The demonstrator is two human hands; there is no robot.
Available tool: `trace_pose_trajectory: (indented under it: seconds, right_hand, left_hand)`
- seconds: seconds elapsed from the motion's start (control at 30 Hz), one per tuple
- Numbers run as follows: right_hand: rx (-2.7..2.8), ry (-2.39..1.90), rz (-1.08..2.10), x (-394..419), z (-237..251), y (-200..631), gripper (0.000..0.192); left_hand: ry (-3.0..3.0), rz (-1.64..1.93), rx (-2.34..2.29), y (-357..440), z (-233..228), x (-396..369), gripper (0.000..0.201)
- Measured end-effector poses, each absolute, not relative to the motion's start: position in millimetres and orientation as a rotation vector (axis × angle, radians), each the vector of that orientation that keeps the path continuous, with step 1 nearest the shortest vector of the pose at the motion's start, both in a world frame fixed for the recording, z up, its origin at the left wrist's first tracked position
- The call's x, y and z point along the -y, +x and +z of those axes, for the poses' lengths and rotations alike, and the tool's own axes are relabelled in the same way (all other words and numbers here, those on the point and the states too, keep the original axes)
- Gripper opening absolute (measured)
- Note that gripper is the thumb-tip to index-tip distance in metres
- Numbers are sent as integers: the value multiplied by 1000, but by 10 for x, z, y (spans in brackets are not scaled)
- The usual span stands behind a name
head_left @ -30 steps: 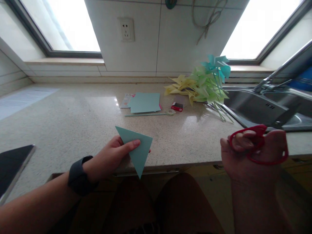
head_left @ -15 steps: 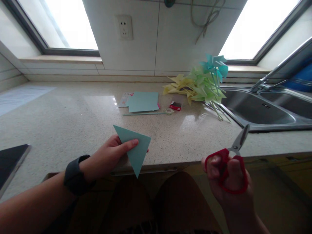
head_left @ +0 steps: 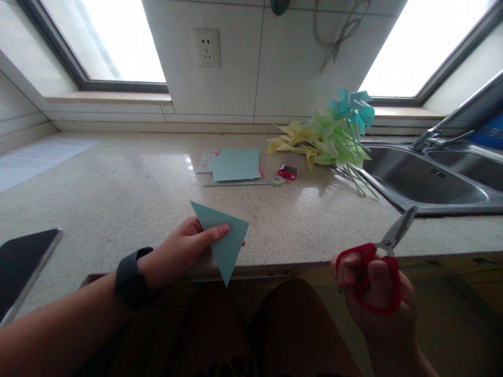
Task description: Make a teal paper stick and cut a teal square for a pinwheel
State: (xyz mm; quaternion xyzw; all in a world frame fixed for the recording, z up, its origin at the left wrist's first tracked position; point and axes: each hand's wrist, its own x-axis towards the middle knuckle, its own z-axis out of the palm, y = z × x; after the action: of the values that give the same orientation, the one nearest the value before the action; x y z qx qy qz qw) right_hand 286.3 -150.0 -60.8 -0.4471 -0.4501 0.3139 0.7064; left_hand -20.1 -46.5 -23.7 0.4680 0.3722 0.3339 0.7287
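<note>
My left hand (head_left: 196, 240) pinches a light blue-green paper triangle (head_left: 228, 248) near the counter's front edge, thumb on top and the other fingers mostly hidden beneath. One corner of the paper points down past the edge. Off to the right, my right hand (head_left: 373, 293) is wrapped in the red handles of a pair of scissors (head_left: 396, 230). Its fingers pass through the loops, and the blades lie closed or nearly so, pointing up and right. Paper and scissors are well apart.
Further back on the counter (head_left: 129, 209) lie square paper sheets (head_left: 236, 163), a thin stick (head_left: 236, 184), a tape roll (head_left: 277, 180) and a small red box (head_left: 287, 172). Paper pinwheels (head_left: 326, 136) rest beside the sink (head_left: 424, 173). A dark flat device (head_left: 27, 267) lies at left.
The whole view has shifted slightly, so things appear a little further right. Both hands keep their holds; the scissors have tilted slightly rightward.
</note>
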Motion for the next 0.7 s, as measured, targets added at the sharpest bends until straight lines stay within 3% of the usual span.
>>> trace_pose_trajectory:
  seconds: [0.33, 0.57, 0.7]
  right_hand:
    - [1030, -1072, 704, 1607, -755, 2912, 24]
    - [1131, -1683, 183, 1651, -596, 3070, 28]
    - [1271, -1833, 139, 1658, -595, 3128, 31]
  left_hand:
    - [1050, 732, -829, -201, -231, 469, 24]
    - [1043, 732, -839, -198, -212, 480, 26]
    - [1017, 725, -838, -200, -225, 484, 24]
